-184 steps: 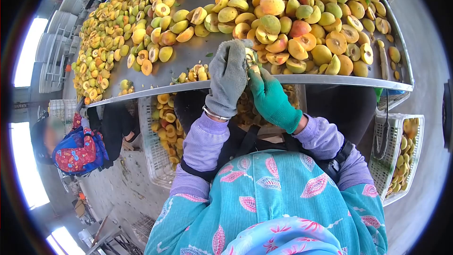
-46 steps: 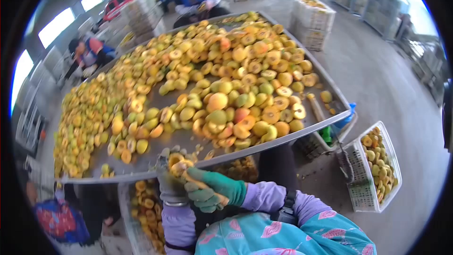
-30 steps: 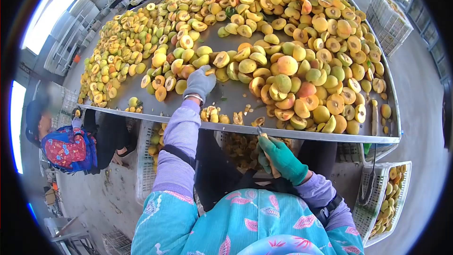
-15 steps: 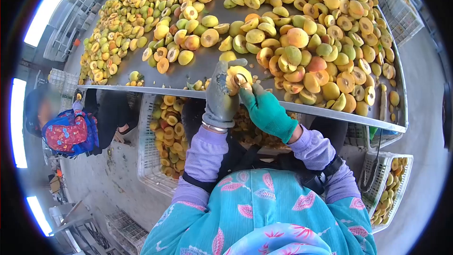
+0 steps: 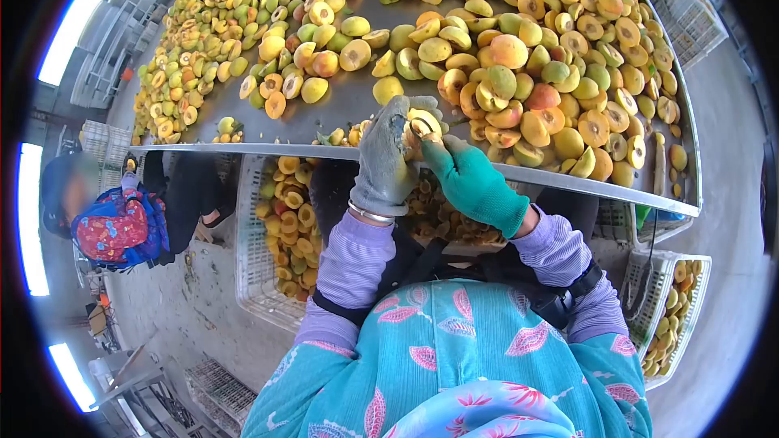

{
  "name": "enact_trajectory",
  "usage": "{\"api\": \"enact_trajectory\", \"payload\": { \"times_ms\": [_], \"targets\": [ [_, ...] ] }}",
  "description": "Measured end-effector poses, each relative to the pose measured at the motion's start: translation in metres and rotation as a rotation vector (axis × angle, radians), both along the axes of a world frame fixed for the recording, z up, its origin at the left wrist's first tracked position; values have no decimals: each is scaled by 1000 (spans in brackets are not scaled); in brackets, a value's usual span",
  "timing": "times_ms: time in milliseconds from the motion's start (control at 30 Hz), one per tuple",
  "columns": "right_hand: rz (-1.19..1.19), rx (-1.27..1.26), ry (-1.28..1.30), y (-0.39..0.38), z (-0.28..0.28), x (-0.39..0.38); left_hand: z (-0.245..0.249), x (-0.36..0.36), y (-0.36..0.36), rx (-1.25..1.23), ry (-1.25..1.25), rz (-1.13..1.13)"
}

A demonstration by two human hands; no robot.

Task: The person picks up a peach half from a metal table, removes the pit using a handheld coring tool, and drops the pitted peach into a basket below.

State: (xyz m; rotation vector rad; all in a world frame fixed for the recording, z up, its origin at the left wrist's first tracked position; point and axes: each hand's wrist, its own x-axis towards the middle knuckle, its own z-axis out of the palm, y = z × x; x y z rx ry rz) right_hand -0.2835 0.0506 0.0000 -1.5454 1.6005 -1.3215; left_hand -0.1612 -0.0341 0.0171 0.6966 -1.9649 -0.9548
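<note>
In my left hand (image 5: 383,164), in a grey glove, a yellow peach half (image 5: 428,119) is gripped just over the near edge of the metal table (image 5: 316,148). My right hand (image 5: 480,188) wears a green glove and is closed around a small pitting tool (image 5: 415,146). The tool's curved metal end meets the cut face of the fruit; most of its handle is hidden by my fingers. Beyond both hands, many halved peaches (image 5: 507,53) are heaped on the table, some with brown centres showing.
Below the table on the left stands a white crate (image 5: 253,276) of peach halves; another crate (image 5: 704,308) is at the right. Cut pieces lie below my hands. A co-worker (image 5: 122,223) in a blue and red top sits at the left. Stacked crates (image 5: 690,12) stand at far right.
Both hands have shifted slightly, the right one a little right and down. The peach half has turned a bit in my left hand, with the tool still against it.
</note>
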Motion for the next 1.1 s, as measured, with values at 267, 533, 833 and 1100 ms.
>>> {"api": "enact_trajectory", "payload": {
  "times_ms": [267,533,833,1100],
  "targets": [
    [168,284,-214,10,9,-11,17,3,-15,149,-93,-238],
    [89,261,-407,4,8,6,18,-5,10,277,150,25],
    [95,620,-641,4,34,8,1,-19,13,631,387,169],
    [68,493,-1112,2,17,28,17,-19,-16,532,59,16]
  ]
}}
